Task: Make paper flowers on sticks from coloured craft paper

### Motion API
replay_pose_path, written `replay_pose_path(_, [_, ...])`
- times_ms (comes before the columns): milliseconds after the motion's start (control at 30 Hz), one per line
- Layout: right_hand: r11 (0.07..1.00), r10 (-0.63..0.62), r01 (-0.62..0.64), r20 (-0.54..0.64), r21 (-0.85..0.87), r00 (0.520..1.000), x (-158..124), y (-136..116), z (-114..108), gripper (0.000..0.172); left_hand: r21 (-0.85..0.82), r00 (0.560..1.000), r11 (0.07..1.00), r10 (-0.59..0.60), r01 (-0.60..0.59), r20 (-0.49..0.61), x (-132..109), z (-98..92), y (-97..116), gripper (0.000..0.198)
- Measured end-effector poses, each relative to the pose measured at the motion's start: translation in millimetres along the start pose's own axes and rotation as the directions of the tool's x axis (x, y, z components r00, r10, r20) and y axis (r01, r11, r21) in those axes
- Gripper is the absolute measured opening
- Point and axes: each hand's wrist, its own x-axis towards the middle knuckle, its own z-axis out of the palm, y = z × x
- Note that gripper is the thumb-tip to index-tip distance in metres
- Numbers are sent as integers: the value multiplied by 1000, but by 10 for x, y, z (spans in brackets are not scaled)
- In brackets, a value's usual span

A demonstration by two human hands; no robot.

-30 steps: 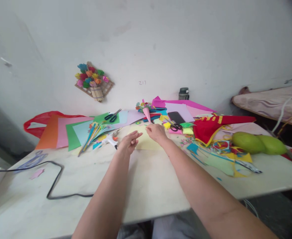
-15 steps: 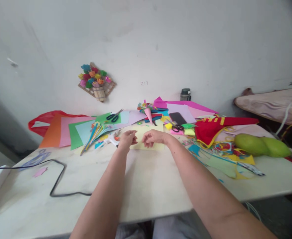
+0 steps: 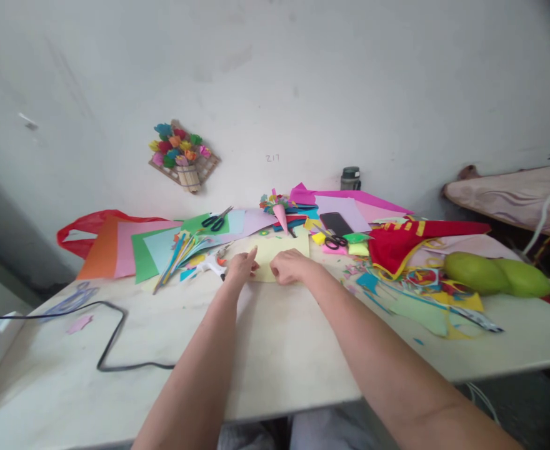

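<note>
A pale yellow sheet of paper point(image 3: 268, 247) lies on the table between my hands. At its near left corner is my left hand point(image 3: 242, 266), its thumb stretched up and apart from partly curled fingers; I see nothing held there. My right hand point(image 3: 292, 266) rests over the sheet's near right part with fingers curled down against it. Whatever those fingertips hold, if anything, is hidden. A white glue gun point(image 3: 212, 265) lies just left of my left hand. Beyond the sheet is a pink paper cone point(image 3: 280, 217) topped with small colourful paper flowers point(image 3: 273, 202).
Coloured paper sheets point(image 3: 146, 253), paper strips point(image 3: 174, 259) and scissors point(image 3: 216, 220) lie at left. A phone point(image 3: 335, 224), second scissors point(image 3: 335, 242), red cloth point(image 3: 392, 248), paper scraps point(image 3: 418, 309) and green fruits point(image 3: 476, 272) are at right. A black cable point(image 3: 115, 331) crosses the near left.
My right hand has lowered onto the sheet, its fingers curling tighter. The left hand has dropped slightly, and its thumb now points up.
</note>
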Motion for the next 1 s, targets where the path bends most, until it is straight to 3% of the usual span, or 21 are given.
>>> replay_pose_path(100, [998,-27,26,-24,-50,999,6,-22,10,28,407,992,912,91,-46,-91,-59,-82,99,46])
replay_pose_path(167, [997,-39,36,-37,-72,999,13,-25,25,28,632,954,775,187,2,-233,-111,-151,135,36])
replay_pose_path(233, [995,-46,42,-46,-89,998,18,-28,36,28,744,916,663,243,83,-319,-147,-212,113,26])
replay_pose_path(300, [994,-50,45,-49,-97,998,20,-35,39,28,757,904,634,216,158,-369,-157,-252,38,25])
replay_pose_path(433, [996,-40,37,-31,-86,999,23,-49,31,28,701,899,680,145,213,-414,-122,-262,-149,35])
replay_pose_path(733, [997,-33,31,-26,-76,999,37,-37,58,30,763,859,623,286,169,-424,-169,-244,-194,35])
replay_pose_path(867, [998,-20,19,-13,-62,1000,37,-35,61,30,805,798,587,441,90,-411,-237,-411,-148,32])
replay_pose_path(1000, [998,-23,22,-11,-61,1000,25,-45,49,29,812,722,583,543,45,-429,-246,-752,-255,26])
